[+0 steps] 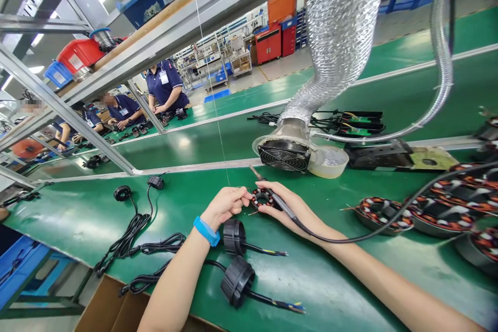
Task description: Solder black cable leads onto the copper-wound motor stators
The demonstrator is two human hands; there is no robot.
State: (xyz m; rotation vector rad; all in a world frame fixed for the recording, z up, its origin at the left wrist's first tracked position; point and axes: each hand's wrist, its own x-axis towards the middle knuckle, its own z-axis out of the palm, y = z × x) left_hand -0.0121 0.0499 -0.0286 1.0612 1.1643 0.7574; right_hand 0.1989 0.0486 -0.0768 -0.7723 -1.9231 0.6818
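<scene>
A small stator ring with copper windings lies on the green bench between my hands. My left hand, with a blue wristband, is closed in a pinch at the ring's left edge, where a thin solder wire comes down from above. My right hand is closed on a soldering iron; its tip points up and left just past the ring, and its black cable trails to the right.
A fume extractor fan on a silver flexible duct faces me, beside a clear bowl. Several wound stators lie at right. Black round housings with cables lie near the front edge. Other workers sit along the far line.
</scene>
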